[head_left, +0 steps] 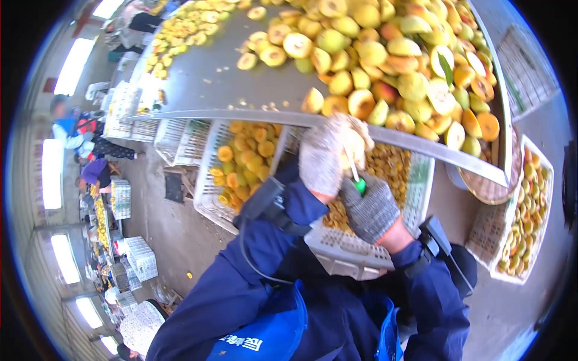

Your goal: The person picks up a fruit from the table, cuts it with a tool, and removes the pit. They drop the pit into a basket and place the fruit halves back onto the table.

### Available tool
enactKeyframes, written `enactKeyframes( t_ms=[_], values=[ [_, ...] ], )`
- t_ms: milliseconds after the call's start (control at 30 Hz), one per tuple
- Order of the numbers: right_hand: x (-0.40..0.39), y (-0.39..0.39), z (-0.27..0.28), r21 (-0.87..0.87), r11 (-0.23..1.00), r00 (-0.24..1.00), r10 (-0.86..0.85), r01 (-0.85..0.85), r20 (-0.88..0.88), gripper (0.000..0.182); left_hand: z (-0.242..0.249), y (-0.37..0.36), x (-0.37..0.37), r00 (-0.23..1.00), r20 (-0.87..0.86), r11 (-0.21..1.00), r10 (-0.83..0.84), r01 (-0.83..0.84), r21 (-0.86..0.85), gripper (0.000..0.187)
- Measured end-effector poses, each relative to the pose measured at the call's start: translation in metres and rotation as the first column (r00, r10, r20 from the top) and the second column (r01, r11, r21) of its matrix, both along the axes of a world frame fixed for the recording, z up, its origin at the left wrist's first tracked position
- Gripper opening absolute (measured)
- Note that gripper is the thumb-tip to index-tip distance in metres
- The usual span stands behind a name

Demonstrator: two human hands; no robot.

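Note:
Near the metal table's front edge, my left hand (325,155), in a pale, stained glove, is closed around a yellow half fruit (354,149). My right hand (370,206), in a grey knitted glove, grips a small tool with a green handle (360,185); its thin shaft points up at the fruit. Below both hands stands a white crate (421,195) with small brown-yellow pieces (388,171) in it. Just beyond the hands, many halved yellow fruits (361,103) are heaped on the table (205,90).
A crate of fruit halves (241,159) stands left of the hands, another (524,222) at the right. A round basket (497,189) sits under the table's right corner. People (78,132) and stacked white crates (141,256) are at the left.

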State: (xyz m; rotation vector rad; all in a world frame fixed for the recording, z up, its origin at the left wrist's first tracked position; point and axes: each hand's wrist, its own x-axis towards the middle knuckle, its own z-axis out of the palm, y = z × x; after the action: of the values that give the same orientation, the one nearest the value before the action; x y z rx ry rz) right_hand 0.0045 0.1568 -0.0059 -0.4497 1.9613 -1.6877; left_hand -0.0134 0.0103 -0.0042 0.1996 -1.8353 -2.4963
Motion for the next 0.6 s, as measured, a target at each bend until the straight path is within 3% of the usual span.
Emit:
enactKeyframes(
  t_ms=[33, 67, 100, 133, 200, 233, 267, 300, 333, 467, 533, 567, 600],
  values=[
    [0.002, 0.000, 0.001, -0.094, 0.995, 0.990, 0.029, -0.017, 0.135, 0.027, 0.007, 0.008, 0.005, 0.985, 0.147, 0.996, 0.086, -0.084, -0.017, 0.026],
    [0.001, 0.002, -0.001, -0.178, 0.984, 0.960, 0.070, -0.021, 0.273, 0.030, 0.000, 0.006, 0.011, 0.987, -0.124, 0.852, 0.100, -0.149, -0.503, 0.027],
    [-0.001, 0.004, -0.006, -0.188, 0.982, 0.960, 0.082, -0.031, 0.267, 0.030, -0.063, -0.009, 0.031, 0.815, -0.575, 0.273, -0.065, -0.540, -0.796, 0.029],
    [-0.001, 0.008, -0.013, -0.261, 0.964, 0.927, 0.141, -0.049, 0.347, 0.030, -0.055, -0.009, 0.051, 0.816, -0.574, 0.267, -0.058, -0.542, -0.797, 0.029],
    [-0.002, 0.009, -0.012, -0.328, 0.943, 0.886, 0.204, -0.063, 0.417, 0.031, -0.033, -0.014, 0.080, 0.968, -0.178, 0.536, -0.178, -0.056, -0.843, 0.037],
    [-0.003, 0.010, -0.006, -0.329, 0.943, 0.884, 0.194, -0.049, 0.424, 0.031, -0.049, -0.019, 0.080, 0.968, -0.178, 0.539, -0.175, -0.057, -0.841, 0.037],
    [-0.003, 0.011, -0.004, -0.331, 0.943, 0.882, 0.183, -0.032, 0.434, 0.031, -0.079, -0.028, 0.080, 0.954, -0.221, 0.373, -0.201, -0.134, -0.918, 0.034],
    [-0.012, 0.020, -0.011, -0.079, 0.958, 0.944, 0.287, -0.277, 0.163, 0.035, -0.086, -0.030, 0.075, 0.938, -0.256, 0.195, -0.235, -0.213, -0.957, 0.031],
    [-0.011, 0.019, -0.016, -0.077, 0.958, 0.944, 0.287, -0.278, 0.162, 0.035, -0.091, -0.031, 0.070, 0.938, -0.258, 0.197, -0.233, -0.214, -0.957, 0.031],
    [-0.005, 0.018, -0.030, -0.003, 0.969, 0.969, 0.246, -0.247, -0.028, 0.031, -0.015, -0.008, 0.017, 0.960, -0.227, 0.529, -0.166, -0.107, -0.842, 0.027],
    [-0.004, 0.017, -0.023, -0.064, 0.968, 0.959, 0.248, -0.241, 0.135, 0.029, 0.003, 0.002, 0.001, 0.970, -0.201, 0.673, -0.139, -0.056, -0.738, 0.024],
    [-0.004, 0.017, -0.017, -0.111, 0.966, 0.939, 0.253, -0.233, 0.234, 0.021, -0.004, 0.011, -0.004, 0.981, -0.191, 0.874, 0.023, -0.112, -0.473, 0.019],
    [-0.004, 0.016, -0.020, -0.110, 0.966, 0.938, 0.254, -0.234, 0.237, 0.021, -0.008, 0.011, -0.005, 0.982, -0.189, 0.874, 0.025, -0.113, -0.472, 0.019]
  ],
)
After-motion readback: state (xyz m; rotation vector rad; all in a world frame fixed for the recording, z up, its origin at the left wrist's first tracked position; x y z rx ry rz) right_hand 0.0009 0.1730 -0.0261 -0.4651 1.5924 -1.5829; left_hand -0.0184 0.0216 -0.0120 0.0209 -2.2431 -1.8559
